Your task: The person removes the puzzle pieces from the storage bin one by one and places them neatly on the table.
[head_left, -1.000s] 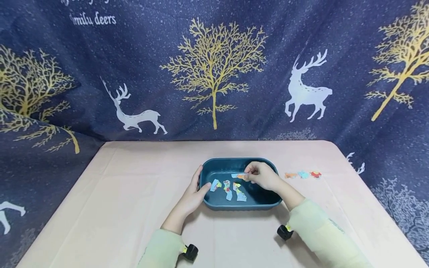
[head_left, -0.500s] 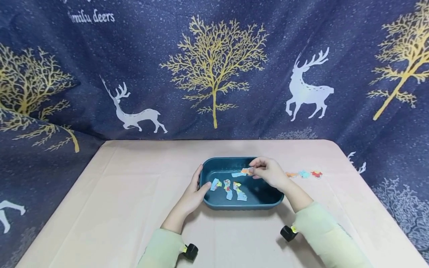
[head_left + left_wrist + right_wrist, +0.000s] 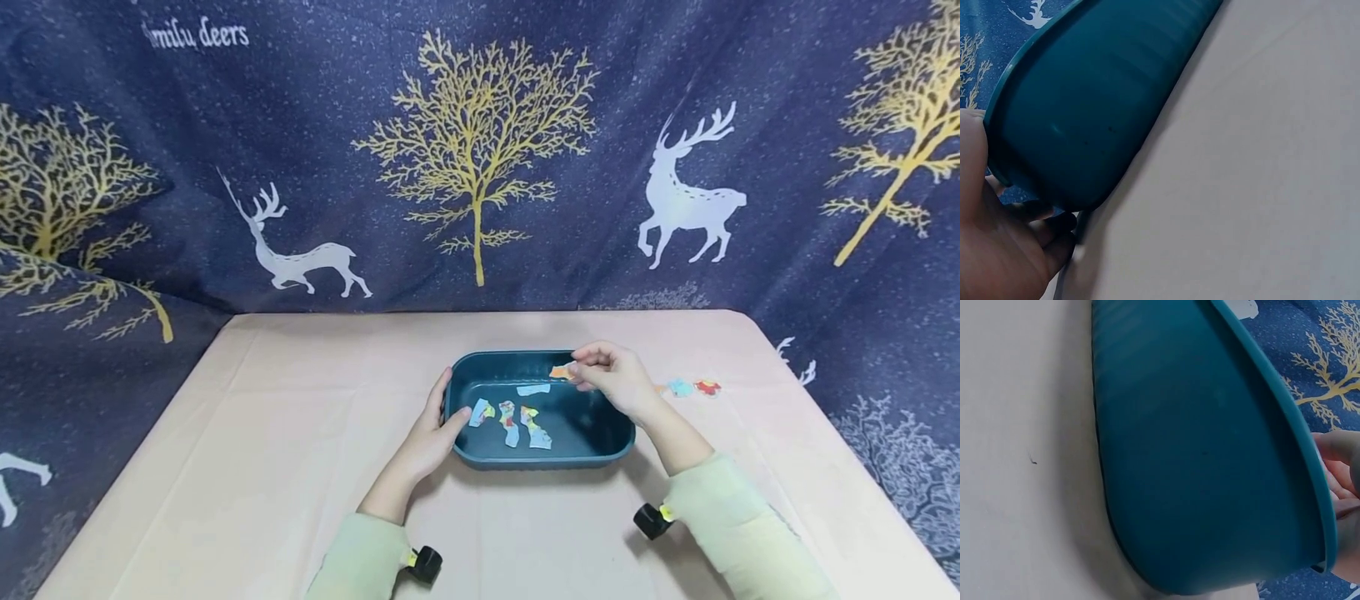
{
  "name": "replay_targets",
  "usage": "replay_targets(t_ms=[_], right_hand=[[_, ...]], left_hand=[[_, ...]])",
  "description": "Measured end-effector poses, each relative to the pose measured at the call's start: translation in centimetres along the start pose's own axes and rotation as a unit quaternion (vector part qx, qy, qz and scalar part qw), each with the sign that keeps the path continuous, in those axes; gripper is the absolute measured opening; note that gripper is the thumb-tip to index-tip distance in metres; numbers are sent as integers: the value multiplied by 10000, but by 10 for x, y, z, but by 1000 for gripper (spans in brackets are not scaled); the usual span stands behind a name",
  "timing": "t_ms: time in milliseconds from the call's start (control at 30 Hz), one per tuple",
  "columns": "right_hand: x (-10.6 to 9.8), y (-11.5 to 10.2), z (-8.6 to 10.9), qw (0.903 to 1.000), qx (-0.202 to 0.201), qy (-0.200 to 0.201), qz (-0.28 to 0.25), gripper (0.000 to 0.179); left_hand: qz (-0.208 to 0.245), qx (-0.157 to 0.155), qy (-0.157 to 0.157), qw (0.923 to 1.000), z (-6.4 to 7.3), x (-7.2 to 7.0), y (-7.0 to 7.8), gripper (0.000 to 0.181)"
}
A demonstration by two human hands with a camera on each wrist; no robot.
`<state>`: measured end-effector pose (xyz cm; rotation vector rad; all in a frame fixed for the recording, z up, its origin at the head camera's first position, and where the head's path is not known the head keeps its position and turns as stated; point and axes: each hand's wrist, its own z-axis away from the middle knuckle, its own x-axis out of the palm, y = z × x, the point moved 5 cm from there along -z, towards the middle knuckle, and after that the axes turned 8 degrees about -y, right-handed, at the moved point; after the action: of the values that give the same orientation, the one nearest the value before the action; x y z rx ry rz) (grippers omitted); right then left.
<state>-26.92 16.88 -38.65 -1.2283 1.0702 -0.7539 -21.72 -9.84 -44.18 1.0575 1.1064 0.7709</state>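
A dark teal plastic tub (image 3: 577,435) stands on the table, with my left hand (image 3: 429,435) holding its left end. In the head view the left thumb lies over the rim; in the left wrist view the fingers of that hand (image 3: 997,253) are against the outside. My right hand (image 3: 621,382) pinches a small orange paper scrap (image 3: 560,372) above the tub's back right part. On the tub floor lie a light blue strip (image 3: 533,389) and several multicoloured scraps (image 3: 510,423) with uneven edges. In the right wrist view the tub wall partly hides my right hand (image 3: 1342,465).
Right of the tub, a light blue scrap (image 3: 680,387) and a red one (image 3: 707,387) lie on the pale tablecloth (image 3: 247,467). An orange bit beside them is mostly hidden by my right wrist. A dark blue deer-print cloth (image 3: 315,208) hangs behind the table.
My right hand has moved up and to the right with the orange scrap, away from the light blue strip, which stays in the tub. My left hand keeps its hold on the tub.
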Motion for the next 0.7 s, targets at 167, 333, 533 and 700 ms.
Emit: replay_targets(t_ms=[167,333,533,700], right_hand=[[-8,-2,3,9998,-47,189,45,39],[-16,-2,6,9993,-69,366,-60,39],[-21,1,8,9980,-325,460,-294,39],[-24,1,10,9973,-339,553,-342,40]], left_hand=[[9,51,6,10000,1,-1,1,63],[7,12,-16,10000,1,-1,1,63],[12,2,-23,10000,0,-1,0,65],[6,-4,-34,10000,0,-1,-2,65]])
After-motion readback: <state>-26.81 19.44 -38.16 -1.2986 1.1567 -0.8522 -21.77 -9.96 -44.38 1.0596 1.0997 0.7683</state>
